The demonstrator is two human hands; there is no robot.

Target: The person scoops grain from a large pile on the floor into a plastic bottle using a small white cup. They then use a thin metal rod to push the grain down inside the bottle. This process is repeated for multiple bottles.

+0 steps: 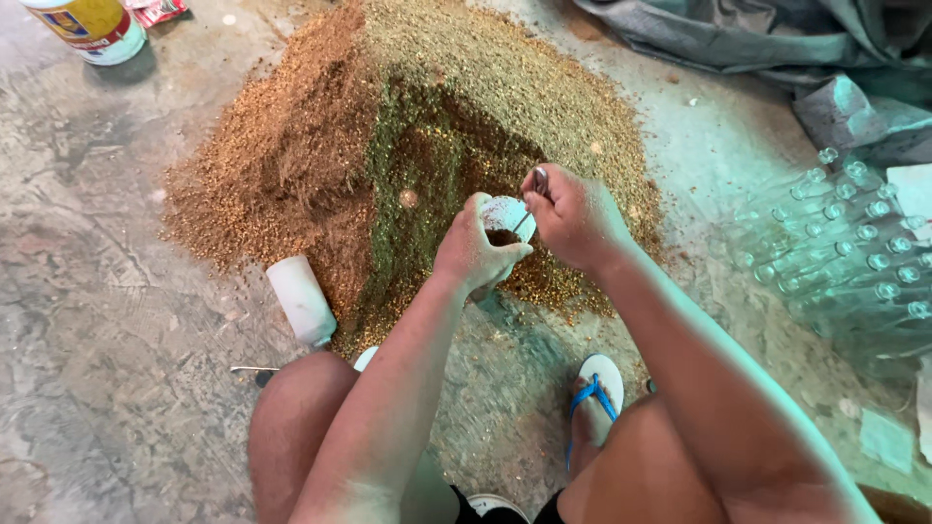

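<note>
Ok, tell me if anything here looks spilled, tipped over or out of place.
The brown and green granular heap lies straight on the bare concrete floor, its edges scattering loose grains. A white container lies tipped on its side at the heap's near edge. The left hand holds a small white cup; the right hand holds a spoon over it.

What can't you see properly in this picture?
- Head view: the white cup is mostly covered by the left hand; how full it is cannot be told.
- The spoon handle hides inside the right hand.
- The can is cut off by the top edge.
- The clear bottles are blurred; their contents cannot be told.
- The blue sandal is partly behind the leg.
</note>
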